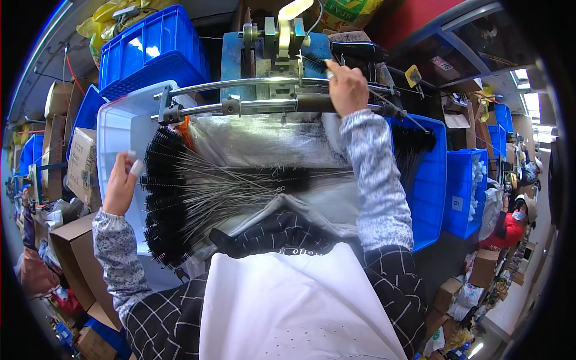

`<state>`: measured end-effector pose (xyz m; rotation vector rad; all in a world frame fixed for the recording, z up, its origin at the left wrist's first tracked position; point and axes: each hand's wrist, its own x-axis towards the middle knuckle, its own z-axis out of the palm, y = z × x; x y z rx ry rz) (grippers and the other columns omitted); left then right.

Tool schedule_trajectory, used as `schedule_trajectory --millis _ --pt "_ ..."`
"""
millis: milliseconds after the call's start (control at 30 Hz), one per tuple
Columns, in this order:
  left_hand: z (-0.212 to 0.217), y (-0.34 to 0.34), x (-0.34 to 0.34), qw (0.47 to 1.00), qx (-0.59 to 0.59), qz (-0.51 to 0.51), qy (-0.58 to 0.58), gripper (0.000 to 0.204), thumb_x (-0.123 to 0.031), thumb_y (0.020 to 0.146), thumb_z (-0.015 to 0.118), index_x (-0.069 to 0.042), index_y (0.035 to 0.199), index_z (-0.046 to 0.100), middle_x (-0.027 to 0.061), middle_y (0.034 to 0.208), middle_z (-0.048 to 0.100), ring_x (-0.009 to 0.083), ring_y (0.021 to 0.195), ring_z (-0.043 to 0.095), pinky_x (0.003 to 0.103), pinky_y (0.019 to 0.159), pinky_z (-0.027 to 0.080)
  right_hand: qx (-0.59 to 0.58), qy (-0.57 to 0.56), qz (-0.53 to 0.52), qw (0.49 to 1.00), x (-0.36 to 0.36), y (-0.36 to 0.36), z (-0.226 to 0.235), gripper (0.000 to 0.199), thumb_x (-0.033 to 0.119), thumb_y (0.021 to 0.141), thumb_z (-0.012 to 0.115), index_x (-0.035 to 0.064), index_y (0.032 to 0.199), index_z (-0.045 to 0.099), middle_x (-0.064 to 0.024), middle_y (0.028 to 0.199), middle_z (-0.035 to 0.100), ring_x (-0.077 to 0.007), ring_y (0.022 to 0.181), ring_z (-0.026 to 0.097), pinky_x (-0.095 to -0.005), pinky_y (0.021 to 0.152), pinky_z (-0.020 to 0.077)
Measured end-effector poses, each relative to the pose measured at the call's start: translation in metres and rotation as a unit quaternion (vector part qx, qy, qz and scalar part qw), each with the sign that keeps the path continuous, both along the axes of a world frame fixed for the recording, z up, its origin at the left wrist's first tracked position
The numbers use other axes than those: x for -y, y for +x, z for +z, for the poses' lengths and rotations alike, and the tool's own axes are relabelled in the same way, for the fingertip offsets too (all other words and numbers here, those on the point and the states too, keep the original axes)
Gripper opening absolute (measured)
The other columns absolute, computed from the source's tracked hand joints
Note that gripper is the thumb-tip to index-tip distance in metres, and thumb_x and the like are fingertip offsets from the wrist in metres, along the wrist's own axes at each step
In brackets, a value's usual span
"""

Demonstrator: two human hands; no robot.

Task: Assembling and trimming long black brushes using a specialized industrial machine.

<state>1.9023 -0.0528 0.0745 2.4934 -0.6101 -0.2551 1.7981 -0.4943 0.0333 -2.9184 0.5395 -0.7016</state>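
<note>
My right hand (349,90) is raised at the machine (270,90), its fingers closed on the end of a small black bristle brush (313,62). This brush points left toward the machine's clamp head (284,42). My left hand (122,185) is beside a large bundle of black wire-stemmed brushes (168,198), with white covers on its fingertips. Its thumb and forefinger are slightly apart, and nothing shows between them. The bundle's bristle heads fan out at the left, while their thin looped wire stems (240,180) run right across my lap.
A white bin (123,129) stands left, under the brush heads. To the right, a blue bin (429,180) holds more black brushes (414,139). Metal rails (252,107) cross in front of me. A blue crate (150,54) sits back left; another person (513,225) is far right.
</note>
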Motion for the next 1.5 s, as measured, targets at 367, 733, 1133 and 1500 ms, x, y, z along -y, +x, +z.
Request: schedule_trajectory --millis 367,733,1133,1500 --pt "-0.037 -0.014 -0.046 0.996 -0.080 0.035 0.012 0.012 -0.004 0.076 0.054 0.000 0.086 0.049 0.0021 0.077 0.042 0.0107 0.066 0.038 0.022 0.062 0.035 -0.032 -0.008 -0.025 0.999 0.029 0.020 -0.026 0.024 0.020 0.079 0.053 0.0194 0.101 0.060 0.0007 0.080 0.060 -0.0190 0.079 0.049 -0.0341 0.072 0.0364" --pt "-0.033 0.007 -0.066 0.926 -0.046 0.181 -0.327 0.012 -0.014 0.089 0.043 -0.007 0.098 0.047 -0.0010 0.084 0.049 0.0044 0.075 0.043 0.017 0.065 0.037 -0.063 -0.035 0.000 0.997 0.043 0.046 -0.040 0.033 0.007 0.083 0.039 0.0208 0.106 0.058 -0.0023 0.104 0.057 -0.0212 0.106 0.040 -0.0417 0.091 0.0243" --pt "0.026 0.025 -0.051 0.860 0.042 0.157 -0.484 0.022 -0.023 0.089 0.045 -0.006 0.103 0.045 0.0029 0.093 0.050 0.0110 0.083 0.049 0.024 0.074 0.041 0.003 0.084 -0.077 0.994 0.046 0.017 -0.043 0.038 0.019 0.075 0.055 0.0087 0.111 0.052 -0.0078 0.104 0.056 -0.0238 0.097 0.051 -0.0400 0.082 0.0361" --pt "0.019 0.021 -0.071 0.823 -0.001 0.142 -0.550 0.024 -0.020 0.089 0.045 -0.007 0.108 0.045 0.0036 0.099 0.051 0.0113 0.089 0.050 0.023 0.078 0.041 0.029 0.123 -0.040 0.991 0.006 0.042 -0.046 0.036 0.015 0.074 0.055 0.0061 0.109 0.052 -0.0099 0.100 0.056 -0.0251 0.092 0.053 -0.0417 0.077 0.0378"
